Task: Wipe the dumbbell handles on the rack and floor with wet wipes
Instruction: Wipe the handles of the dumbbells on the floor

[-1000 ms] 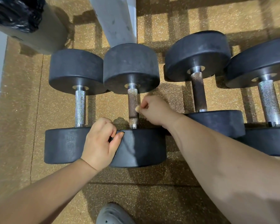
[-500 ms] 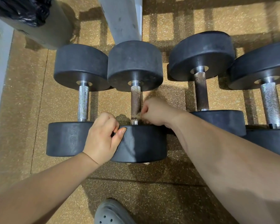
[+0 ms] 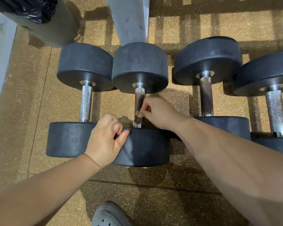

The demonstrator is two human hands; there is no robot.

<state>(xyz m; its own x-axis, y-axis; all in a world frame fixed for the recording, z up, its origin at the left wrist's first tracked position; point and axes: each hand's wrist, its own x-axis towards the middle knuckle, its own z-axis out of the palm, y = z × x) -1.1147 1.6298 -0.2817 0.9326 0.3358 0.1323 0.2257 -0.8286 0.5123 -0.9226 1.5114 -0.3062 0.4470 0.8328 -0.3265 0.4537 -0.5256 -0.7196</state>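
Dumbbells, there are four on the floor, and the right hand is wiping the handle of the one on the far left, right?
Not quite. In the head view the right hand pinches a wipe against the handle of the second dumbbell from the left, not the far-left dumbbell. There are four dumbbells on the floor, as you said.

four black dumbbells (image 3: 85, 66) on the floor (image 3: 23, 111), four metal handles (image 3: 86, 103), eight round heads (image 3: 140, 67), two hands, left hand (image 3: 104, 141), right hand (image 3: 160, 113), one small wipe (image 3: 139, 113), one grey shoe (image 3: 109, 216), one grey post (image 3: 129, 22), one bin (image 3: 55, 30)
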